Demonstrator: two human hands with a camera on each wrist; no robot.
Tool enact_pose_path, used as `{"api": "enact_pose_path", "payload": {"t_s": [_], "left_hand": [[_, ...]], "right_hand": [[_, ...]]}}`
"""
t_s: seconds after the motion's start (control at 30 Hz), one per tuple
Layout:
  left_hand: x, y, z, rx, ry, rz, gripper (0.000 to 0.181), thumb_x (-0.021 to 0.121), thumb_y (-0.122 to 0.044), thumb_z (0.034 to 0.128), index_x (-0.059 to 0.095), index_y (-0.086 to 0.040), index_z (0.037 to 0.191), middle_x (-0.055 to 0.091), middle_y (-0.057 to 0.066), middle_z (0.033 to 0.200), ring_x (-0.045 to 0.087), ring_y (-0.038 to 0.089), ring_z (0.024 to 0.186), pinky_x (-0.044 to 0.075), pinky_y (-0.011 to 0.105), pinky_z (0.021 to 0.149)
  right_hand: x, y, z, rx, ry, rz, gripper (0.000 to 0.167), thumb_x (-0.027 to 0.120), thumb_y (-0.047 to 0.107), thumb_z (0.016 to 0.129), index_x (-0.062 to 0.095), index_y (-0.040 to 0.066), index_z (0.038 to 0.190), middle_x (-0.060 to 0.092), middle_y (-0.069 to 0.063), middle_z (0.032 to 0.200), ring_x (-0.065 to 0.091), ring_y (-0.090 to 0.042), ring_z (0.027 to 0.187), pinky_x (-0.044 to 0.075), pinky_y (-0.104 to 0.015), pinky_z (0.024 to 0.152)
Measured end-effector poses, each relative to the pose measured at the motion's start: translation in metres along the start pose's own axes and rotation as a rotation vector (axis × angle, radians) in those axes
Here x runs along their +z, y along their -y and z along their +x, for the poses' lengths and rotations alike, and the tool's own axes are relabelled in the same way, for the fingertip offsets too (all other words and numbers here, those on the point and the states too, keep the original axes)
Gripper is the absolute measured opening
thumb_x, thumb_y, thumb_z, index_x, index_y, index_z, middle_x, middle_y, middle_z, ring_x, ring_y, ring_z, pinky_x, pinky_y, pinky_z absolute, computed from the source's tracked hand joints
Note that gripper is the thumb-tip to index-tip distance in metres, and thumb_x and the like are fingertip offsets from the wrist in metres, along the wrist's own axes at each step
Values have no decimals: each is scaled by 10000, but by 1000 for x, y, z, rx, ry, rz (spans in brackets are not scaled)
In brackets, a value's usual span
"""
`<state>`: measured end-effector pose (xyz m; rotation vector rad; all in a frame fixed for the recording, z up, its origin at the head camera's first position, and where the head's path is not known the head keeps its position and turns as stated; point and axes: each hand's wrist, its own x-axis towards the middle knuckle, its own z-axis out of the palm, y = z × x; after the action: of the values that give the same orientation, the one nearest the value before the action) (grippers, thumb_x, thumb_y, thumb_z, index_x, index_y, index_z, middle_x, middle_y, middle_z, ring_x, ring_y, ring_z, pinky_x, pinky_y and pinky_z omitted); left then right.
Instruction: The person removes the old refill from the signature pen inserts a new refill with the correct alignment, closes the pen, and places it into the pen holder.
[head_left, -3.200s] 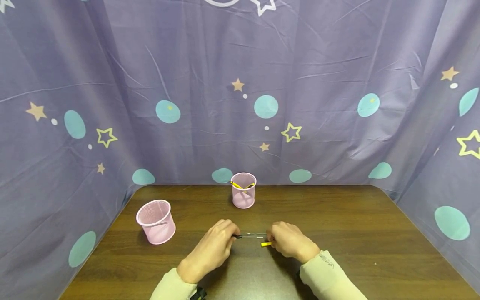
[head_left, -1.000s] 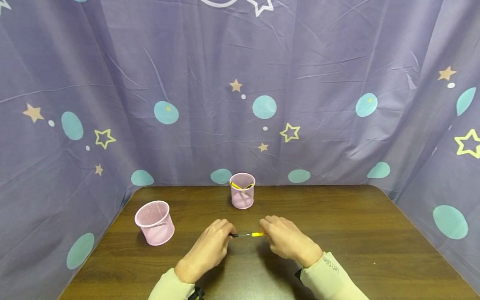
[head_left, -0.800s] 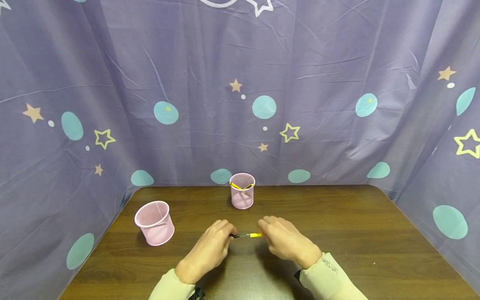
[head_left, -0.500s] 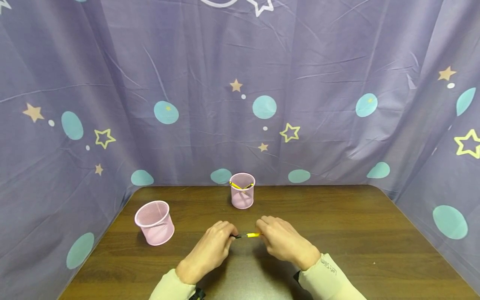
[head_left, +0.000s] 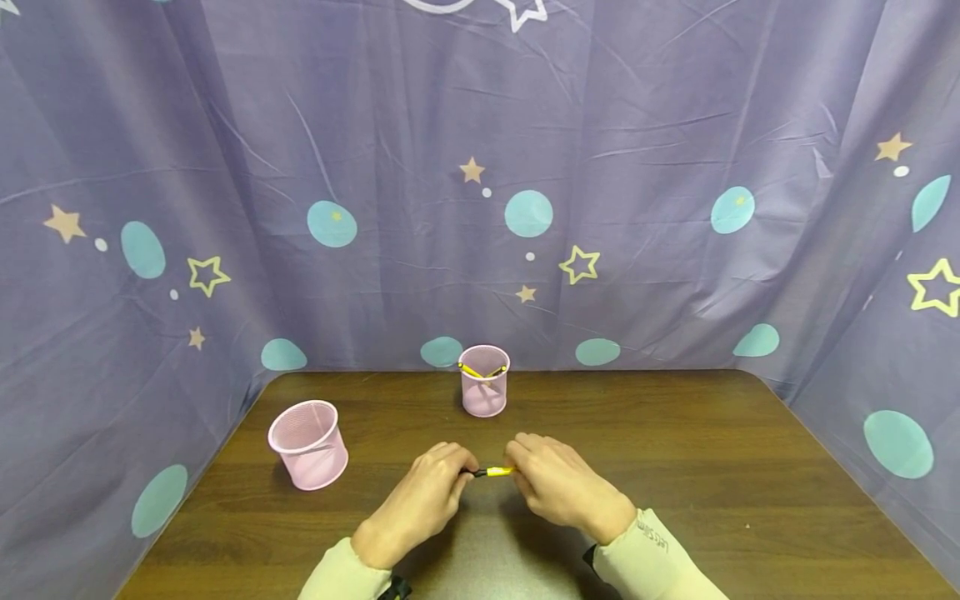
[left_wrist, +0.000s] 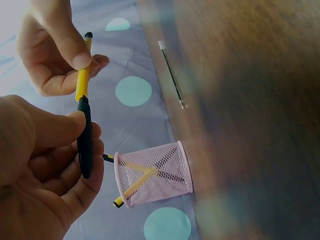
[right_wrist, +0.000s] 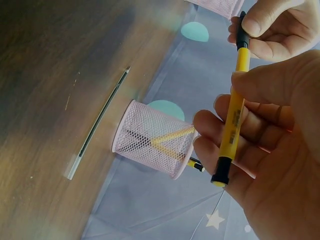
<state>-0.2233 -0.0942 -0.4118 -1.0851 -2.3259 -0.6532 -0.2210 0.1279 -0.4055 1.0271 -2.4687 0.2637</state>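
Both hands hold one pen above the middle of the table. My left hand point(head_left: 423, 496) pinches its black front section point(left_wrist: 85, 140) between thumb and fingers. The yellow barrel point(right_wrist: 232, 117), with a black end, is in the grip of my right hand point(head_left: 566, 483). Barrel and black section lie in line and meet end to end between the hands; whether they are fastened cannot be told. No bare refill shows between them. A loose pen refill point(right_wrist: 102, 117) with a dark ink tube lies on the table near the hands; in the head view it cannot be made out.
A pink mesh cup point(head_left: 484, 400) holding yellow-and-black pens stands at the table's back. A wider pink mesh cup point(head_left: 318, 467) stands at the left, with something thin showing at its wall. A patterned curtain point(head_left: 645, 300) surrounds the wooden table point(head_left: 712, 483).
My right hand has raised the yellow barrel into line with the black section and moved left. The barrel has slid over the refill that stuck out, up to the black section. My left hand barely moved.
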Motion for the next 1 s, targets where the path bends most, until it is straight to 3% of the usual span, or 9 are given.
{"api": "enact_pose_path", "payload": {"t_s": [0.6, 1.0], "left_hand": [[0, -1, 0, 5, -8, -12, 198, 737, 24, 744, 643, -116, 849, 627, -60, 830, 580, 85, 796, 497, 278, 727], [1, 0, 1, -29, 9, -31, 193, 727, 27, 750, 646, -117, 850, 624, -62, 826, 576, 82, 791, 500, 279, 728]], "right_hand": [[1, 3, 1, 0, 22, 6, 152, 662, 93, 796, 533, 163, 835, 476, 85, 789, 500, -110, 711, 450, -293, 633], [0, 2, 1, -7, 12, -11, 149, 658, 101, 812, 525, 163, 836, 455, 88, 782, 479, -97, 699, 440, -276, 617]]}}
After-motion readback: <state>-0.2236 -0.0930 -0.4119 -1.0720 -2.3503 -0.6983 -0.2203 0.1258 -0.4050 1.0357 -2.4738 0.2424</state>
